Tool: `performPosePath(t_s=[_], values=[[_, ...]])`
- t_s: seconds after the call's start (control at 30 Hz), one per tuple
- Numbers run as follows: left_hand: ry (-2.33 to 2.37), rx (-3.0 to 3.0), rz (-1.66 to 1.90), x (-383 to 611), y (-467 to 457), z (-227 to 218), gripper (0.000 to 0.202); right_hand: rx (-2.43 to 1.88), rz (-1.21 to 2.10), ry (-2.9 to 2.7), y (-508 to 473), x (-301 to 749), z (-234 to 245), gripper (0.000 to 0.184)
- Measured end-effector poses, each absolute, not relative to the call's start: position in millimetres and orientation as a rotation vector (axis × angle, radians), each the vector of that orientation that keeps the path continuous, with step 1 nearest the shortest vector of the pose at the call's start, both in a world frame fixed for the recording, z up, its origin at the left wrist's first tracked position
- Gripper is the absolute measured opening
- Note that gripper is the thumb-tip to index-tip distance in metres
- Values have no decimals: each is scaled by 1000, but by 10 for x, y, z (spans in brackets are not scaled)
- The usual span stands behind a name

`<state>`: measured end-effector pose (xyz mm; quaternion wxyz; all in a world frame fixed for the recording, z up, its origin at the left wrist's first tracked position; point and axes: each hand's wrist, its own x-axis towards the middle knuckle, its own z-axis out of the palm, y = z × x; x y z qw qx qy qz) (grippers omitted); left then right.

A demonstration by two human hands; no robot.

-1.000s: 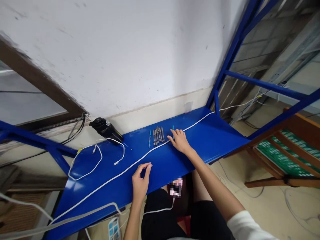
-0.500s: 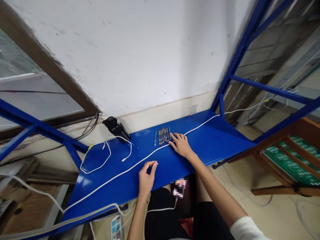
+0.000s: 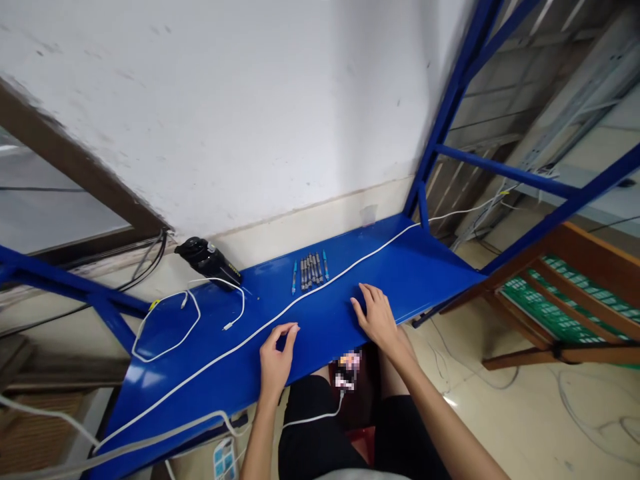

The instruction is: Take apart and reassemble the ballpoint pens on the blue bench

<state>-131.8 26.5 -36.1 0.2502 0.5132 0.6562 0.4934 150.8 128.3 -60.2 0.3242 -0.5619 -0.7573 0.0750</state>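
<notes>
Looking down through the head camera, I see a white wall (image 3: 250, 100) filling the top of the view, with a long blue shelf (image 3: 425, 267) running along its foot. A blue metal frame (image 3: 450, 100) rises from the shelf's far right corner, and beyond it a wooden rack (image 3: 575, 293) stands on the floor. A long white cable (image 3: 240, 343) crosses the shelf slantwise from the right corner to the near left edge. A shorter white cable (image 3: 243, 303) lies in a loose loop on the left part.

The right hand (image 3: 377, 317) lies open and flat on the bare shelf, fingers spread, on the near side of the long cable and holding nothing. The left hand (image 3: 277, 350) rests at the near edge just beside that cable. Its fingers are bent, with thumb and forefinger arched toward each other, and I see nothing gripped in it.

A black device (image 3: 207, 261) lies against the wall on the left. A row of pens (image 3: 310, 270) lies side by side beyond the cable, apart from both hands
</notes>
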Motion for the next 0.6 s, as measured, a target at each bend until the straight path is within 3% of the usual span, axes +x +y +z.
performPosePath(t_s=[0.37,0.6], values=[[1877,1536,1391,-1337,335,-430,34,-1423,126,-1908,1282,1518,-617,42],[2096,1798,1219,-1493,1294,-331,41,-1443,135,-1892,1283,1523,-602,38]])
